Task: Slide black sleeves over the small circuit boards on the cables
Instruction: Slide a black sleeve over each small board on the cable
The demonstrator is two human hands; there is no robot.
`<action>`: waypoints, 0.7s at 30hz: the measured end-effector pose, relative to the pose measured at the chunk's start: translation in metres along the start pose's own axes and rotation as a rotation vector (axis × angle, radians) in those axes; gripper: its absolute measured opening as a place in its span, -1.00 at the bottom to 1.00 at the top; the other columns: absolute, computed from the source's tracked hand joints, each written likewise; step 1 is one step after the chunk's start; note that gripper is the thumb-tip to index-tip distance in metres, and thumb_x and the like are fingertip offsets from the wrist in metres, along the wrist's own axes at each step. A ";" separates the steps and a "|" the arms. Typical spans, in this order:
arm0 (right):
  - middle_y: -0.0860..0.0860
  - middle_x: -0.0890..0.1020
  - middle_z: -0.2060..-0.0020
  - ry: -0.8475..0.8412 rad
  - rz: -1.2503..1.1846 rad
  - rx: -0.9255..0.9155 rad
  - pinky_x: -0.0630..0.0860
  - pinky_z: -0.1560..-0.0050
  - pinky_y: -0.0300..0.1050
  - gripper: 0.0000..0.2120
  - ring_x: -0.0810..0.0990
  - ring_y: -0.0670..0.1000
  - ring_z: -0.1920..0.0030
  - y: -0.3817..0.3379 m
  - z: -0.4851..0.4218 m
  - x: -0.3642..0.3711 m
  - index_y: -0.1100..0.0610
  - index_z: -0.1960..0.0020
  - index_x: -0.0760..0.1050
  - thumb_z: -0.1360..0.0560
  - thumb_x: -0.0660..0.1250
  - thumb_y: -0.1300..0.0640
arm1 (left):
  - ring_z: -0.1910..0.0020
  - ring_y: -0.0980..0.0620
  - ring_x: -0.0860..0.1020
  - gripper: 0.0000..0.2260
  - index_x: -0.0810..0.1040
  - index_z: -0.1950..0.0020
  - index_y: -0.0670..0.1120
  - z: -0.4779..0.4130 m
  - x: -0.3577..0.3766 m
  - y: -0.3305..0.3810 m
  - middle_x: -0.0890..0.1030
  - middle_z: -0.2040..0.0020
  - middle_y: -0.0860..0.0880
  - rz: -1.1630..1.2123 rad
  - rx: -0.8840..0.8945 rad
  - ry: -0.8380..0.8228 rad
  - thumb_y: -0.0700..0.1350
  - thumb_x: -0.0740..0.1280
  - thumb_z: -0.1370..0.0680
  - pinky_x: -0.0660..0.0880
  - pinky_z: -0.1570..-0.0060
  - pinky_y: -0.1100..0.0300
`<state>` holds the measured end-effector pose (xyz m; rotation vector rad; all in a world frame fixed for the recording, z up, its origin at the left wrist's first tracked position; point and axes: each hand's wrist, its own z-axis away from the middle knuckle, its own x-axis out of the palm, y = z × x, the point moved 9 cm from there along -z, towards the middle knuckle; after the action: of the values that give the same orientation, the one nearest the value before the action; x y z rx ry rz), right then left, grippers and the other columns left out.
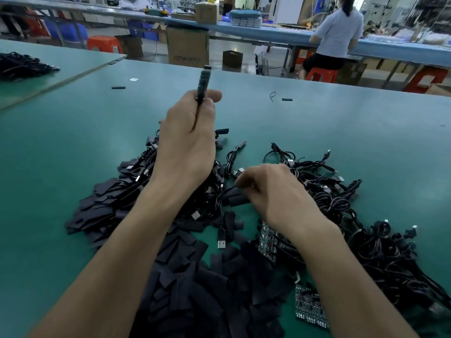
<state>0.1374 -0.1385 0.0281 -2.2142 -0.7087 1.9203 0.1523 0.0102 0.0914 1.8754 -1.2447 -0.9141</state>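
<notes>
A small circuit board on its cable end is gripped upright in the left hand, raised above the green table; the right hand is lowered, fingers curled onto a black sleeve beside the heaped sleeves; whether it is pinched cannot be told; bundled cables lie to the right.

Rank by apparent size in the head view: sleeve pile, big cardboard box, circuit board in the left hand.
Largest: sleeve pile, nearest the camera.
Then the cardboard box, shrunk by distance.
Smallest: circuit board in the left hand.
</notes>
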 end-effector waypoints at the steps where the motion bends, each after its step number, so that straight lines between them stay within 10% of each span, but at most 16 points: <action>1: 0.02 0.70 -0.02 -0.073 0.073 0.009 0.60 -0.10 0.05 -0.75 0.67 0.11 -0.02 0.000 -0.007 0.008 -0.03 -0.12 0.66 -0.57 0.32 0.25 | 0.57 0.22 0.33 -0.74 0.58 -0.17 -0.03 0.000 0.002 -0.002 0.36 0.57 0.24 -0.020 -0.016 -0.017 -0.12 0.10 -0.69 0.24 0.54 0.45; 8: 0.03 0.61 -0.03 -0.348 0.392 -0.042 0.27 -0.11 0.03 -0.72 0.55 0.12 -0.12 -0.002 -0.032 0.051 0.02 -0.09 0.55 -0.49 0.26 0.31 | 0.54 0.21 0.35 -0.64 0.66 -0.07 0.04 0.001 0.013 -0.013 0.39 0.56 0.24 -0.112 -0.084 -0.130 0.03 0.06 -0.62 0.26 0.47 0.35; 14: 0.04 0.56 -0.03 -0.354 0.371 -0.017 0.23 -0.13 0.08 -0.76 0.54 0.15 -0.14 0.002 -0.029 0.057 0.05 -0.13 0.46 -0.52 0.27 0.28 | 0.50 0.22 0.40 -0.86 0.59 0.04 0.12 0.002 0.020 -0.009 0.59 0.40 0.16 -0.110 0.005 -0.184 -0.08 0.30 -0.65 0.29 0.46 0.44; 21: 0.04 0.57 -0.02 -0.277 0.309 0.010 0.25 -0.24 0.13 -0.84 0.54 0.16 -0.10 0.003 -0.022 0.051 0.06 -0.03 0.49 -0.53 0.25 0.28 | 0.17 -0.06 0.68 -0.88 0.67 0.11 0.15 0.004 0.017 -0.009 0.72 0.24 0.06 0.042 -0.029 -0.148 -0.09 0.45 -0.54 0.62 0.09 0.11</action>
<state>0.1639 -0.1151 -0.0153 -2.1806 -0.4018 2.4040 0.1576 -0.0035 0.0789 1.7784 -1.3461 -1.0589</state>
